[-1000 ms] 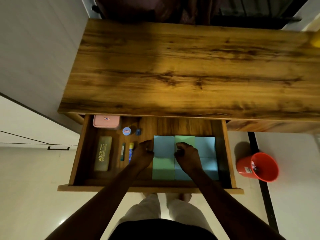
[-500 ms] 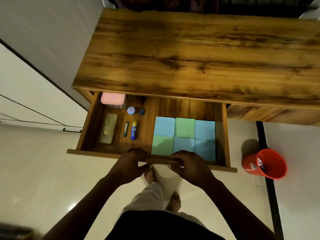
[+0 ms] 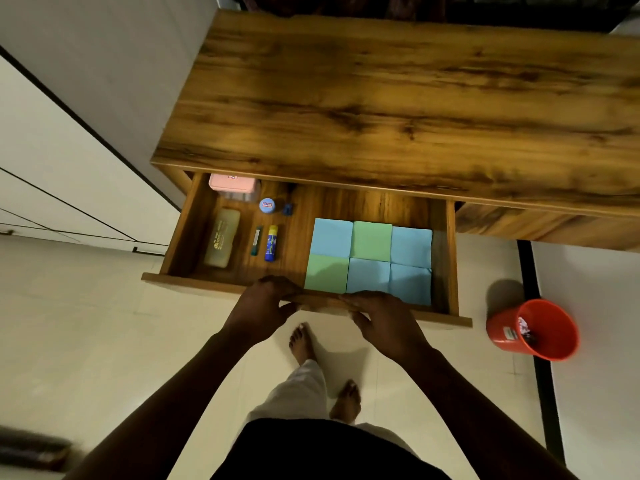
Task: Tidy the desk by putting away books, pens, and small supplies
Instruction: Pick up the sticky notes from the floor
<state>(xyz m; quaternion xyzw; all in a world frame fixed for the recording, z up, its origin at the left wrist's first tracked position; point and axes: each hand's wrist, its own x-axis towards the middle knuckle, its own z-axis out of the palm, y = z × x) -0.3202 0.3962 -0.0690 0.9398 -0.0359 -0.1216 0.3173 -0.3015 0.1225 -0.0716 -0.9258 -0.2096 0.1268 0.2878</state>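
Note:
An open wooden drawer (image 3: 194, 282) juts out below the desk top (image 3: 398, 98). Inside on the right lie several blue and green square notebooks (image 3: 370, 258) in a grid. On the left sit a pink box (image 3: 232, 183), a pale pencil case (image 3: 221, 237), a round blue tub (image 3: 267, 205), a small blue sharpener (image 3: 287, 209), a dark marker (image 3: 257, 240) and a yellow-capped glue stick (image 3: 271, 242). My left hand (image 3: 259, 310) and my right hand (image 3: 384, 323) both grip the drawer's front rail, fingers curled over the edge.
A red bucket (image 3: 540, 330) with scraps in it stands on the tiled floor at the right. My bare feet (image 3: 304, 344) are under the drawer front. A grey wall runs along the desk's left side.
Both hands came out of the drawer, off the notebooks, and took hold of the front rail. The drawer looks slightly less far out.

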